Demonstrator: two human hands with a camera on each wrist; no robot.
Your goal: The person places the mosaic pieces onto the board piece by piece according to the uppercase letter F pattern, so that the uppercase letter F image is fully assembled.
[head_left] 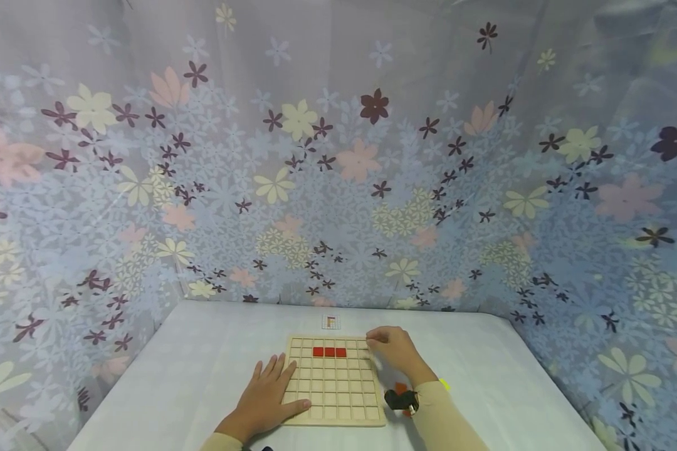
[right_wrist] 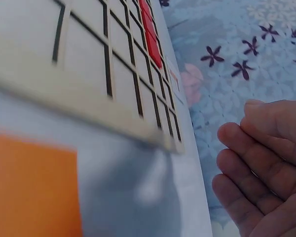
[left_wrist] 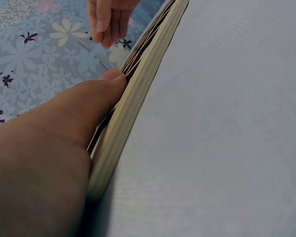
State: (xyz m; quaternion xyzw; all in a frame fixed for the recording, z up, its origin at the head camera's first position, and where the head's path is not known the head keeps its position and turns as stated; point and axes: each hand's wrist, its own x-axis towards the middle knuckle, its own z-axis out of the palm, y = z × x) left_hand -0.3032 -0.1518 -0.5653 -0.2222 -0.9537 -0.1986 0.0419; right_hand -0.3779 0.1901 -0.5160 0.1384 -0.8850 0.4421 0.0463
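Observation:
A wooden grid board (head_left: pixel 334 391) lies on the white table, with three red square tiles (head_left: pixel 330 352) side by side near its far edge. My left hand (head_left: pixel 266 394) rests over the board's left side, fingers spread and the thumb on its near left part. In the left wrist view that thumb (left_wrist: pixel 106 89) lies along the wooden rim. By the far right corner of the board is my right hand (head_left: pixel 395 351). Its fingers (right_wrist: pixel 251 163) are bent loosely in the right wrist view, with the thumb beside the index finger and no piece visible among them.
A small printed card (head_left: pixel 331 322) lies beyond the board. Orange pieces (head_left: pixel 400 388) sit to the board's right, partly hidden by the black wrist camera (head_left: pixel 400 400). Something yellow (head_left: pixel 444 384) peeks out beside the right forearm. A floral curtain (head_left: pixel 338 188) encloses the table.

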